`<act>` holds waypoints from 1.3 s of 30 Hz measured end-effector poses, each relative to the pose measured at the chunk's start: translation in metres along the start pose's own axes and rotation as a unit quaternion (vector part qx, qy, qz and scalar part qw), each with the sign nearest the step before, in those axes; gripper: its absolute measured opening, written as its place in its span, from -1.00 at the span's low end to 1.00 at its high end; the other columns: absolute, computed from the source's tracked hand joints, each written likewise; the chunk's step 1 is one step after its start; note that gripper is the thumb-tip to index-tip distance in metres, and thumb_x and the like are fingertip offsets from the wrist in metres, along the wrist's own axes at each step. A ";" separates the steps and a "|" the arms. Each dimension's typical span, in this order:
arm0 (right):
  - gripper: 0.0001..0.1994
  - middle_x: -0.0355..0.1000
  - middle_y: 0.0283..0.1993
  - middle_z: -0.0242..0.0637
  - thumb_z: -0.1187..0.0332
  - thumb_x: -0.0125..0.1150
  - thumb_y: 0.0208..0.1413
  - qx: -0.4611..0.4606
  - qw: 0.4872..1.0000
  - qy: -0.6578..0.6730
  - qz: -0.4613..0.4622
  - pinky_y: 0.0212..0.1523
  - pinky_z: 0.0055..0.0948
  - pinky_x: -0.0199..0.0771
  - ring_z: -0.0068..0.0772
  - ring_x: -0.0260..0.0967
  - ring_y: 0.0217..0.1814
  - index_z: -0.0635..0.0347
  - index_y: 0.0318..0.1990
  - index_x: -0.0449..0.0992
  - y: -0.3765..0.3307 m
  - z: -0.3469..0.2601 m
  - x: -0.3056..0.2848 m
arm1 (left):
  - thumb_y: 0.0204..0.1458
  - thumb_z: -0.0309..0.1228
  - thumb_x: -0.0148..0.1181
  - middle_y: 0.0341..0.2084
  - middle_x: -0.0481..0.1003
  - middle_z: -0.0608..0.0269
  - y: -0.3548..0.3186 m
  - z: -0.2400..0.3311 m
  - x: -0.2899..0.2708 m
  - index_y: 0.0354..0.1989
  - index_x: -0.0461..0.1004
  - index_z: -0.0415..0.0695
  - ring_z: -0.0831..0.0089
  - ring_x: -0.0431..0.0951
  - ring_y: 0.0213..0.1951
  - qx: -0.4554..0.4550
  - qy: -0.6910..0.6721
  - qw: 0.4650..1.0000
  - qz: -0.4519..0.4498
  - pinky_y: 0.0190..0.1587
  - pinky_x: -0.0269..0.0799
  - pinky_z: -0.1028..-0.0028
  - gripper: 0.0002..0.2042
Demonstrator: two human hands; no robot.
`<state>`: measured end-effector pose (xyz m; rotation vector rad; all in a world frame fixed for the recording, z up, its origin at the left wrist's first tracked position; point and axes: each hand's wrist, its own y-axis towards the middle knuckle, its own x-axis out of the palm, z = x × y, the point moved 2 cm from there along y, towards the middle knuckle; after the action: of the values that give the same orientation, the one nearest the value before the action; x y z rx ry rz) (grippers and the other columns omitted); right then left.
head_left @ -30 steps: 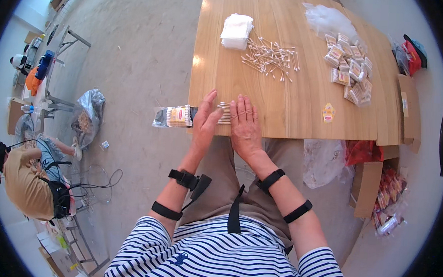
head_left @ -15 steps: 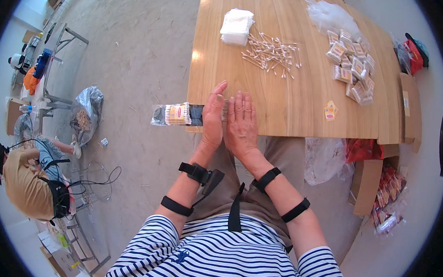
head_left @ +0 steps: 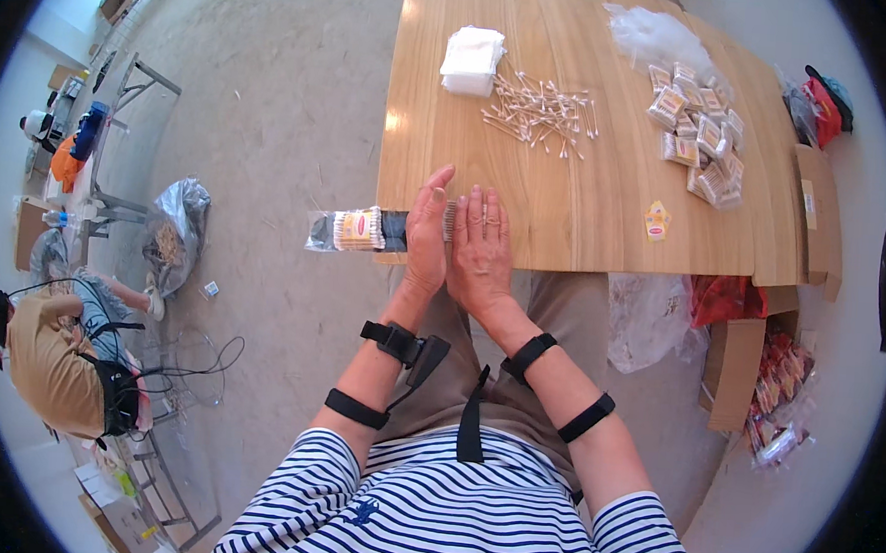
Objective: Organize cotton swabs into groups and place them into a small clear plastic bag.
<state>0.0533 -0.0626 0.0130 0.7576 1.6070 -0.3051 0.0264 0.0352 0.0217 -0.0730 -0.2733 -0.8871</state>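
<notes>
Left hand [head_left: 426,238] stands near bagged cotton swabs [head_left: 359,232] (yellow-and-red label [head_left: 357,227]).

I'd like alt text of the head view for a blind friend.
Someone's left hand and right hand are close together at a wooden table, a half-hidden row of cotton swabs between them. Beyond lie loose swabs and a white stack; swab packets are heaped at right.

The swabs [head_left: 539,113] look matt, the wooden tabletop [head_left: 587,209] glossy.
</notes>
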 end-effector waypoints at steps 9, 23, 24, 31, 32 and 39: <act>-0.27 -0.07 0.51 0.14 0.35 0.14 0.02 -0.005 0.999 0.036 0.002 0.57 0.04 -0.30 0.22 -0.24 0.60 0.41 0.38 0.13 0.000 -0.001 -0.006 | 0.39 -0.21 -0.13 0.31 0.31 0.06 -0.003 0.005 0.003 0.31 0.29 -0.31 0.31 0.20 0.37 -0.023 -0.018 1.000 0.010 0.45 -0.02 0.31 -0.52; -0.16 -0.09 0.53 0.11 0.37 0.24 -0.06 -0.018 0.998 0.057 0.034 0.58 -0.02 -0.30 0.16 -0.28 0.62 0.39 0.42 0.06 -0.002 0.007 0.004 | -0.09 -0.54 0.23 0.36 0.17 -0.18 -0.035 0.032 -0.020 0.30 0.27 -0.32 -0.05 0.09 0.43 0.148 0.454 0.869 -0.132 0.45 0.00 0.11 -0.34; -0.15 -0.10 0.53 0.11 0.38 0.27 -0.09 -0.019 0.997 0.057 0.043 0.58 -0.03 -0.30 0.16 -0.28 0.62 0.39 0.42 0.06 -0.003 0.008 0.005 | -0.13 -0.58 0.22 0.37 0.16 -0.17 -0.036 0.033 -0.021 0.31 0.24 -0.31 -0.06 0.07 0.44 0.162 0.493 0.843 -0.140 0.46 -0.02 0.12 -0.30; -0.08 -0.06 0.52 0.11 0.40 0.31 -0.19 -0.025 0.996 0.087 0.003 0.56 0.03 -0.24 0.15 -0.23 0.61 0.39 0.42 0.06 -0.002 0.012 -0.008 | -0.22 -0.49 0.31 0.42 0.07 -0.11 -0.040 0.028 -0.023 0.37 0.13 -0.35 0.01 -0.04 0.49 0.136 0.610 0.763 -0.166 0.49 -0.11 0.10 -0.15; -0.01 -0.10 0.54 0.07 0.40 0.36 -0.23 -0.019 0.995 0.100 -0.004 0.56 0.03 -0.24 0.11 -0.26 0.62 0.36 0.44 0.01 -0.003 0.014 -0.011 | -0.22 -0.49 0.31 0.42 0.07 -0.11 -0.040 0.029 -0.022 0.37 0.13 -0.35 0.01 -0.04 0.49 0.135 0.610 0.763 -0.166 0.49 -0.11 0.10 -0.15; 0.12 -0.17 0.58 -0.04 0.31 0.51 -0.26 0.069 0.993 0.047 -0.086 0.54 0.09 -0.22 0.01 -0.32 0.65 0.27 0.48 -0.08 -0.011 0.047 -0.032 | -0.29 -0.42 0.40 0.47 -0.02 -0.03 -0.038 0.025 -0.008 0.43 0.05 -0.29 0.07 -0.09 0.51 0.134 0.640 0.731 -0.196 0.49 -0.17 0.03 -0.02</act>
<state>0.0834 -0.1088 0.0322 0.7487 1.7574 -0.5152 -0.0132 0.0214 0.0421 0.8918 0.9307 -1.1154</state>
